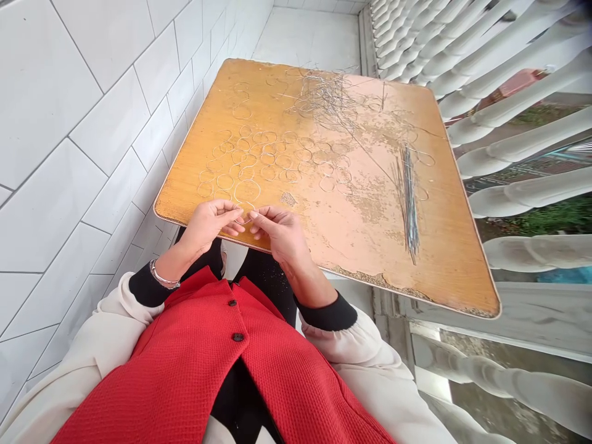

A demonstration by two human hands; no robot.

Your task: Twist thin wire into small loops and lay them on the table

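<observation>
My left hand (210, 225) and my right hand (280, 233) meet at the near edge of a worn wooden table (365, 228). Between their fingertips they pinch a thin wire loop (245, 214), each hand gripping one side. Just beyond the hands lie several finished wire rings (259, 161), laid flat in rows on the left half of the table. A bundle of straight wire pieces (409, 197) rests to the right of my right hand. A tangled heap of wire (326, 95) sits at the far side.
A white tiled wall (69, 135) runs along the left. White balusters of a railing (518, 105) stand close on the right, past the table's edge. My red vest and cream sleeves fill the bottom.
</observation>
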